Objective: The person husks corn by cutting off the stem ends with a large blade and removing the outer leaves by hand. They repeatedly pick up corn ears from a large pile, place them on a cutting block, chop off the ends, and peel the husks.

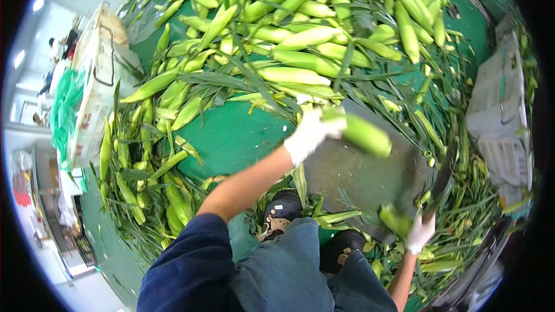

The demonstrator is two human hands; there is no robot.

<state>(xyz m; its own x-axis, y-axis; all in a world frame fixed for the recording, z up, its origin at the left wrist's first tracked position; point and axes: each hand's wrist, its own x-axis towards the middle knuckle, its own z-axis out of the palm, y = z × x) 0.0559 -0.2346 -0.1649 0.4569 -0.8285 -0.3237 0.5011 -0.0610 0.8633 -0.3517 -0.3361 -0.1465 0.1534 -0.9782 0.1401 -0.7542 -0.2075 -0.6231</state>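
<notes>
My left hand [312,134], in a white glove, is closed round one end of a green ear of corn [370,135] in its husk. The ear is blurred and points right, over a dark grey board [358,179]. Lower right, my gloved right hand [421,234] grips the handle of a long dark-bladed knife [444,174], its blade directed away from me. Just left of that hand is a blurred green piece of corn [395,221]; whether it touches the hand I cannot tell. Beyond my left hand lies a big heap of unhusked corn [300,40].
Cut leaves and husk scraps [462,219] pile up on the right beside a white crate [491,110]. More corn [139,156] lies at left near a white bin [98,98] with green netting [66,104]. My shoes [282,208] stand at the board's near edge on green floor [231,138].
</notes>
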